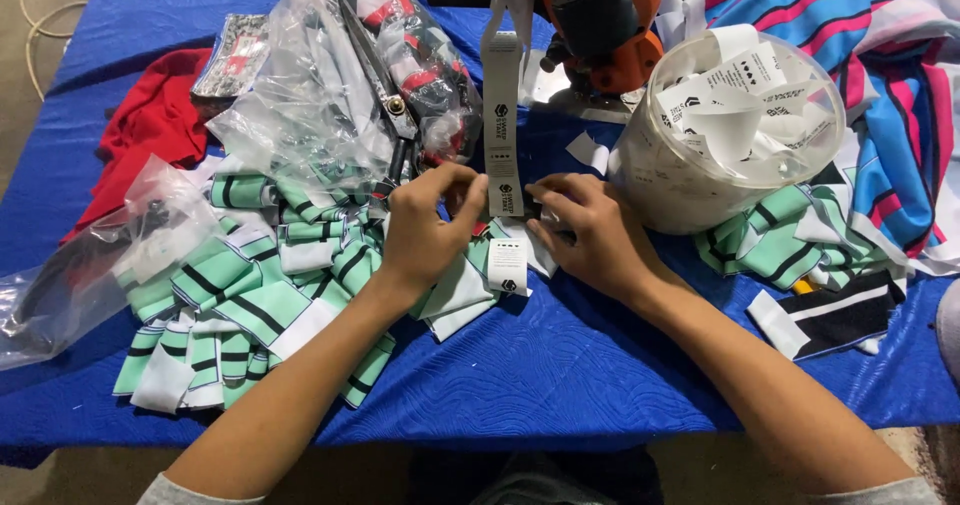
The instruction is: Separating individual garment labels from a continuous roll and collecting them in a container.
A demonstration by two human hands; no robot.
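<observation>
The bench (560,375) wears matt, quilted blue cloth. Green-striped fabric pieces (240,295) look smooth and soft. The label strip (502,115) seems satiny woven tape; the bags (310,95) are glossy, crinkled clear plastic.

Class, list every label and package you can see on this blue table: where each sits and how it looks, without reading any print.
Label strip: long, white, hanging down to both hands, dark symbols.
Loose label: small white rectangle, under left hand.
Tub of labels: round, translucent, beside right hand.
Clear plastic bags: crumpled, far left.
</observation>
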